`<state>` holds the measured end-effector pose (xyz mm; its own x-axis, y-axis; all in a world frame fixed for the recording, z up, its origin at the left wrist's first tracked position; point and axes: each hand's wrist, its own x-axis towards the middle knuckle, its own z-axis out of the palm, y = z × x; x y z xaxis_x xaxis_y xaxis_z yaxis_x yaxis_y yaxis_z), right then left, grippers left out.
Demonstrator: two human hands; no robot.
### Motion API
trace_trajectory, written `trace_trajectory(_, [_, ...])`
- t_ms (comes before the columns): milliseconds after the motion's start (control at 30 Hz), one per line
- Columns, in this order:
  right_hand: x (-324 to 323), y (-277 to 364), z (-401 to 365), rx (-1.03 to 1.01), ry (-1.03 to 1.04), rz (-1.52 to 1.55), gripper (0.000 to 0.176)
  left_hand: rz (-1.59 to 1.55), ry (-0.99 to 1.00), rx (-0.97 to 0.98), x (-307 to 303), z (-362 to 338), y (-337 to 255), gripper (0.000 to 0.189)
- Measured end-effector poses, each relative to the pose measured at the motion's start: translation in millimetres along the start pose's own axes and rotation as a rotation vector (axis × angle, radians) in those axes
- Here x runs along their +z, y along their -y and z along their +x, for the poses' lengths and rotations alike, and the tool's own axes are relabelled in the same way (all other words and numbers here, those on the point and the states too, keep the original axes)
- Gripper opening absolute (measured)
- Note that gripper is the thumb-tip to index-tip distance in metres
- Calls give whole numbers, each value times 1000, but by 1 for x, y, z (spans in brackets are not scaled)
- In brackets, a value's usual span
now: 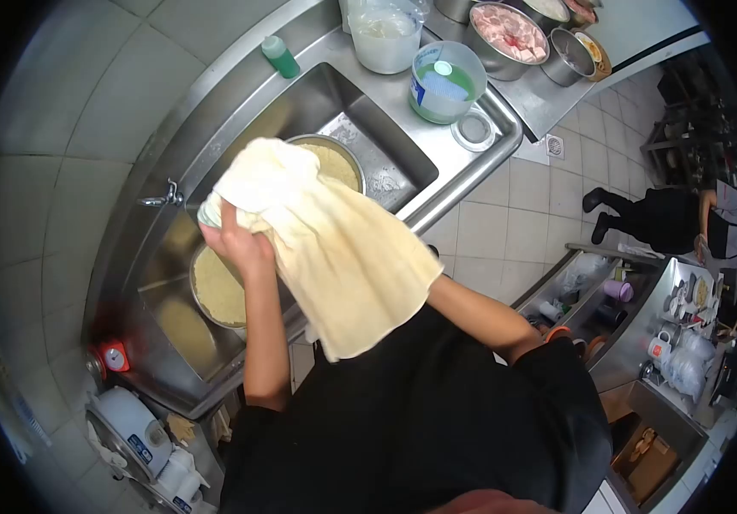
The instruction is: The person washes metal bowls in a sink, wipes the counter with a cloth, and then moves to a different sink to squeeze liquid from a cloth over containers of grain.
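A cream-coloured cloth [351,265] hangs spread out in front of me, above the sink. My left hand [244,244] is closed at its upper left end, fingers wrapped round the bunched cloth and a pale piece with a greenish edge [209,210], whose kind I cannot make out. My right forearm passes behind the cloth, which hides my right hand and its fingers. Below in the sink are two round metal pans, one [219,289] in the near left basin and one [338,163] in the far basin, both with a pale yellow surface inside.
A tap [161,195] juts from the sink's back. Along the rim stand a green bottle [279,56], a tub with green liquid [447,82] and a whitish bucket [385,38]. A steel bowl of pinkish pieces [510,34] stands beyond. Another person [685,214] stands at right.
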<state>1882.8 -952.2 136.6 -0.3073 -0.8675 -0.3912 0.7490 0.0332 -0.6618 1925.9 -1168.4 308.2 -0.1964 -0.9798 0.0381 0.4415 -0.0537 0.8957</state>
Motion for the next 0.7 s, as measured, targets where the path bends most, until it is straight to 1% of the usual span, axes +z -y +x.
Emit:
trace_trajectory(33, [-5, 9, 4, -10, -21, -19, 39, 8, -1, -74, -7, 3, -1, 20])
trace_trajectory(67, [-13, 22, 8, -34, -44, -39, 39, 32, -13, -53, -16, 4, 1, 21])
trace_trajectory(100, [-20, 36, 12, -51, -67, -65, 40, 195, 20, 54, -31, 6, 9, 18])
trace_trajectory(133, [-26, 53, 19, -71, -77, -92, 40, 374, 61, 174, -33, -1, 5, 18])
trace_trajectory(167, [-26, 69, 27, -85, -77, -123, 40, 720, 74, 404, -35, -2, 4, 22])
trace_trajectory(200, [-23, 85, 37, -99, -61, -156, 41, 845, 176, 589, -34, -1, -5, 26])
trace_trajectory(233, [-14, 100, 52, -113, -33, -186, 41, 841, 311, 808, -43, 11, -8, 27])
trace_trajectory(267, [-1, 114, 72, -125, 8, -216, 41, 836, 401, 979, -51, 32, -6, 27])
trace_trajectory(300, [17, 133, 99, -152, 57, -244, 41, 845, 458, 1004, -61, 62, -7, 27])
trace_trajectory(333, [39, 150, 133, -185, 106, -275, 42, 956, 321, 1002, -55, 83, -27, 28])
trace_trajectory(400, [99, 180, 216, -278, 204, -310, 42, 861, 139, 742, -62, 141, -65, 22])
trace_trajectory(433, [130, 188, 261, -327, 250, -304, 43, 822, 63, 686, -72, 174, -80, 18])
trace_trajectory(467, [164, 189, 312, -374, 308, -274, 43, 773, -40, 654, -101, 218, -84, 16])
trace_trajectory(500, [194, 187, 362, -413, 378, -214, 43, 797, -131, 643, -123, 249, -90, 18])
trace_trajectory(533, [217, 181, 396, -442, 445, -153, 44, 819, -214, 531, -144, 275, -89, 20])
trace_trajectory(567, [238, 183, 388, -441, 449, -153, 44, 819, -218, 533, -166, 297, -82, 20])
trace_trajectory(600, [264, 191, 366, -627, 124, -845, 42, 744, -326, 151, -188, 314, -71, 25])
trace_trajectory(633, [279, 196, 352, -768, -258, -1523, 40, 651, -419, -228, -204, 326, -61, 31])
trace_trajectory(667, [268, 179, 359, -864, -248, -1372, 39, 651, -410, -226, -215, 331, -51, 31])
trace_trajectory(700, [248, 157, 367, -951, -238, -1223, 38, 535, -311, -347, -226, 331, -40, 36])
